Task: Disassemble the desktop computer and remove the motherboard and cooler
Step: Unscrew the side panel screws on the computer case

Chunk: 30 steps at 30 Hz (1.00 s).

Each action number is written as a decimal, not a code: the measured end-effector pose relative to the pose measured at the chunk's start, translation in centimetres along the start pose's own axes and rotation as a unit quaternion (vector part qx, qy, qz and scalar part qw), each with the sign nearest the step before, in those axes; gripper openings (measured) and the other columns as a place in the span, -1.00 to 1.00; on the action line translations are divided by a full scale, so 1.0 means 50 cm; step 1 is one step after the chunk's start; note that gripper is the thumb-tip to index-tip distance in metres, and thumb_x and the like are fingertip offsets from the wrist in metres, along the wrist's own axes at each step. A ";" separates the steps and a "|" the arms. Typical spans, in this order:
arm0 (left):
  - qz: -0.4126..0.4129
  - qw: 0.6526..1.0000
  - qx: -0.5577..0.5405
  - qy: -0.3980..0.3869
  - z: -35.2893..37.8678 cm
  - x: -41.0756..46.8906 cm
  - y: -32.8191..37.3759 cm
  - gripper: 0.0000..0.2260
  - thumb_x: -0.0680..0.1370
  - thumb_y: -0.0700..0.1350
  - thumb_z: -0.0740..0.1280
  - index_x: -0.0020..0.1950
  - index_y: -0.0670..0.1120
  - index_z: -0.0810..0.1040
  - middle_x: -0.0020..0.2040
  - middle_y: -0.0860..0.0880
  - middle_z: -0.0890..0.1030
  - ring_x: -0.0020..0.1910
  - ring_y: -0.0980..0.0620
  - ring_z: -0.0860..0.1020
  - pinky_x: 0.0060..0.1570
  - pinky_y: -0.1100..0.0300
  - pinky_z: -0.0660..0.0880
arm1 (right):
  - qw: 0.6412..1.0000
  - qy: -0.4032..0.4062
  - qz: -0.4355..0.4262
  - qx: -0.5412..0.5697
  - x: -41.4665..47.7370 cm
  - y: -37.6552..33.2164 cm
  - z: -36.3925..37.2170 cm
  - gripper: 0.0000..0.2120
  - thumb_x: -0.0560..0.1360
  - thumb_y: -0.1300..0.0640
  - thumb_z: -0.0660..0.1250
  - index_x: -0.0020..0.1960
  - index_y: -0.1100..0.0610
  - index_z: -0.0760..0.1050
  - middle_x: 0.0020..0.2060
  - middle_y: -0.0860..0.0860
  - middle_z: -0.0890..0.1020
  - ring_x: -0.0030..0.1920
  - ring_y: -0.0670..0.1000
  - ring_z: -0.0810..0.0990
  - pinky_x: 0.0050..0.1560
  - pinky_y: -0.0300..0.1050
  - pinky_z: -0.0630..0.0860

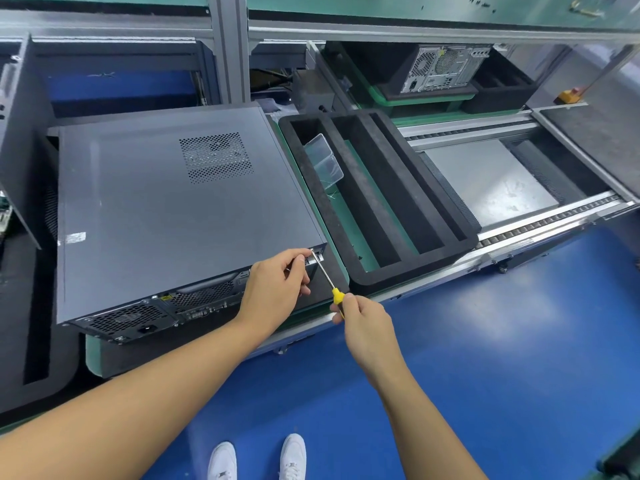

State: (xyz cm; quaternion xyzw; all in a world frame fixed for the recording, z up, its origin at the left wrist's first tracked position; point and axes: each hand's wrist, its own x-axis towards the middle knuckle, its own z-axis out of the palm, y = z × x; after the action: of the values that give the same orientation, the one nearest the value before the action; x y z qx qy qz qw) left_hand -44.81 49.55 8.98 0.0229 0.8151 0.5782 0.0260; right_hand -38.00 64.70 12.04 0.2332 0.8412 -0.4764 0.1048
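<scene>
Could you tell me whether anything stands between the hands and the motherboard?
Yes: the closed grey side panel covers the computer, hiding the motherboard. The right hand holds a screwdriver at its rear corner, the left hand beside it.

matt grey metal computer case (166,209), black foam tray (377,199)

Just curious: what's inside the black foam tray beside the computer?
A clear plastic box leans in the foam tray's left slot; foam walls hide parts of other slots.

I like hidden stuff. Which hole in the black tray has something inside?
The leftmost slot of the black foam tray, beside the dark grey computer case, holds a clear plastic box; the other two look empty.
</scene>
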 end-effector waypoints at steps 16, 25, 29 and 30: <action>-0.001 1.000 0.006 -0.001 -0.001 -0.001 0.006 -0.76 0.67 -0.06 0.18 0.18 0.09 0.63 -0.26 0.12 0.63 -0.34 0.15 0.66 -0.18 -0.02 0.64 | 0.999 -0.049 0.009 -0.019 0.007 -0.018 -0.002 -0.65 0.61 -0.15 0.10 -0.08 0.03 0.55 -0.18 -0.07 0.65 -0.26 -0.12 0.50 -0.30 -0.19 0.39; 0.009 1.000 0.019 0.001 -0.004 -0.002 0.011 -0.76 0.67 -0.08 0.19 0.19 0.07 0.64 -0.31 0.08 0.62 -0.34 0.17 0.65 -0.19 0.01 0.64 | 0.995 -0.004 -0.086 -0.045 0.008 -0.014 0.001 -0.82 0.55 -0.07 0.31 -0.12 -0.08 0.31 -0.37 -0.21 0.48 -0.41 -0.17 0.40 -0.45 -0.22 0.33; 0.009 1.000 0.020 0.003 -0.006 -0.002 0.013 -0.76 0.67 -0.09 0.19 0.18 0.07 0.64 -0.31 0.06 0.62 -0.35 0.18 0.65 -0.18 -0.01 0.63 | 0.999 -0.027 -0.008 -0.019 0.007 -0.025 -0.004 -0.73 0.56 -0.12 0.12 -0.08 0.01 0.51 -0.27 -0.08 0.64 -0.42 -0.17 0.41 -0.39 -0.18 0.38; 0.012 1.000 0.024 0.005 -0.006 -0.003 0.013 -0.76 0.67 -0.09 0.19 0.17 0.07 0.64 -0.31 0.06 0.62 -0.35 0.18 0.65 -0.19 0.00 0.63 | 0.999 -0.036 -0.003 -0.029 0.008 -0.023 -0.006 -0.71 0.59 -0.08 0.09 -0.09 0.02 0.53 -0.26 -0.08 0.66 -0.44 -0.17 0.40 -0.40 -0.19 0.36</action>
State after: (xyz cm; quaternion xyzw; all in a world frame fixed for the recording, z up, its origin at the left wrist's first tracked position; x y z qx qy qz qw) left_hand -44.70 49.50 9.69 0.0306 0.8288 0.5585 0.0149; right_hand -38.90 64.55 12.91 0.2101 0.8510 -0.4604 0.1401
